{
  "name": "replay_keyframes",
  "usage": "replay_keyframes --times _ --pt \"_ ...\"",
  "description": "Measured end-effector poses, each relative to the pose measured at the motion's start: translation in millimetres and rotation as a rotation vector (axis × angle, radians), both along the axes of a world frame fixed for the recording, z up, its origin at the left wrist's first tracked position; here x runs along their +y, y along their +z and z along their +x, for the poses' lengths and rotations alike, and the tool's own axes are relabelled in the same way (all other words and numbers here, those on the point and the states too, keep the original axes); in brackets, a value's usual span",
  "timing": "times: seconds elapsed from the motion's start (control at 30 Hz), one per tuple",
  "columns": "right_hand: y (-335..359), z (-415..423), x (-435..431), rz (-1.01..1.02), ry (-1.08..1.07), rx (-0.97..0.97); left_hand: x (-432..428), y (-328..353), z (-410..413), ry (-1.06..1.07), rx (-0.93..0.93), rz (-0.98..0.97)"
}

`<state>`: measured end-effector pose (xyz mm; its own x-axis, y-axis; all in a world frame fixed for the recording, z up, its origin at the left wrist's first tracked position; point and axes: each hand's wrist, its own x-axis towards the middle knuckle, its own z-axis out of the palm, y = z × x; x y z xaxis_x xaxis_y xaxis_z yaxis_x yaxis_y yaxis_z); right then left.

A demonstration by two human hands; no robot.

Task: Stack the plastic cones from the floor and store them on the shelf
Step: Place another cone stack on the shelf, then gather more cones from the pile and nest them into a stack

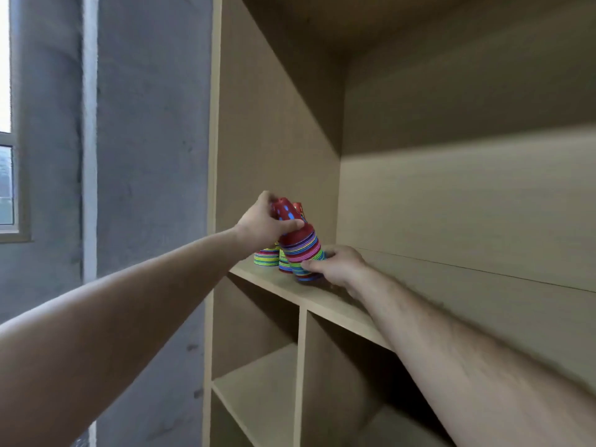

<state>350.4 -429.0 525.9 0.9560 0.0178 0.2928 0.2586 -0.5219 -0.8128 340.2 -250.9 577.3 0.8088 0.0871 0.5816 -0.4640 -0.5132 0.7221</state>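
Observation:
A stack of plastic cones (301, 250), red on top with many coloured rims below, leans a little to the left on the wooden shelf board (325, 300). My left hand (263, 222) grips the red top of the stack. My right hand (337, 264) holds its striped base. Two other cone stacks stand on the same board behind it: one (267, 257) at the left, partly hidden by my left hand, and one (298, 208) whose red tip shows behind.
The wooden shelf unit has a tall side panel (274, 124) at the left and open compartments (258, 366) below the board. A grey concrete wall (145, 140) and a window (6, 175) lie to the left.

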Motion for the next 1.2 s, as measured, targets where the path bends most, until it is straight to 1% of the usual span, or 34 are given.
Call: replay_keyframes --times 0.07,0.13,0.17,0.23,0.3,0.4,0.47,0.5,0.57,0.6,0.63,0.7,0.77,0.8,0.87,0.97,1.03,1.1,1.2 --pt "-1.8 4.7 -4.8 -0.109 -0.012 0.041 -10.1 -6.2 17.4 0.006 -0.002 0.044" --pt "-3.5 11.1 -7.7 -0.183 -0.034 0.026 -16.3 -10.4 29.9 -0.003 -0.015 0.07" --pt "-4.3 13.4 -8.5 -0.191 -0.049 -0.021 -18.8 -12.1 35.1 -0.011 -0.021 0.093" --pt "-6.3 15.8 -7.6 -0.132 -0.054 -0.13 -22.8 -17.8 41.9 -0.011 -0.02 0.183" --pt "-9.1 20.2 -4.5 -0.075 -0.034 -0.182 -25.2 -27.2 46.5 -0.005 -0.016 0.249" --pt "-11.2 24.2 -2.8 -0.086 -0.016 -0.167 -24.5 -42.7 47.3 -0.042 -0.015 0.281" --pt "-11.0 20.9 -2.4 -0.127 -0.067 -0.155 -19.5 -50.6 41.5 -0.023 -0.035 0.341" --pt "-8.6 16.5 -1.3 -0.187 -0.139 -0.197 -15.3 -54.1 37.5 0.004 -0.064 0.365" --pt "-3.4 1.2 5.3 -0.323 -0.252 -0.387 -2.6 -62.2 22.7 0.06 -0.121 0.391" --pt "-2.4 -9.6 11.7 -0.351 -0.241 -0.502 7.1 -67.4 11.8 0.076 -0.144 0.406" --pt "-3.8 -19.9 19.9 -0.355 -0.186 -0.599 19.0 -74.2 0.4 0.082 -0.181 0.423" --pt "-19.8 -40.2 42.6 -0.336 -0.015 -0.672 50.3 -93.5 -28.2 0.109 -0.24 0.473" --pt "-55.1 -56.5 70.4 -0.289 0.156 -0.639 86.1 -121.6 -63.5 0.157 -0.239 0.526" --pt "-77.6 -65.2 86.0 -0.27 0.226 -0.603 103.9 -139.0 -84.2 0.185 -0.202 0.555" --pt "-127.9 -86.5 120.2 -0.254 0.361 -0.512 140.5 -181.3 -126.5 0.211 -0.083 0.614" --pt "-213.3 -129.9 173.7 -0.277 0.571 -0.355 194.1 -260.6 -189.9 0.169 0.098 0.683" --pt "-272.1 -163.5 204.7 -0.277 0.689 -0.268 226.3 -320.8 -231.8 0.121 0.224 0.685" --pt "-332.5 -197.7 228.2 -0.3 0.794 -0.165 248.6 -379.8 -274.6 0.091 0.343 0.645" --pt "-412.8 -247.6 246.0 -0.4 0.93 -0.018 265.5 -462.7 -331.7 0.038 0.499 0.599"
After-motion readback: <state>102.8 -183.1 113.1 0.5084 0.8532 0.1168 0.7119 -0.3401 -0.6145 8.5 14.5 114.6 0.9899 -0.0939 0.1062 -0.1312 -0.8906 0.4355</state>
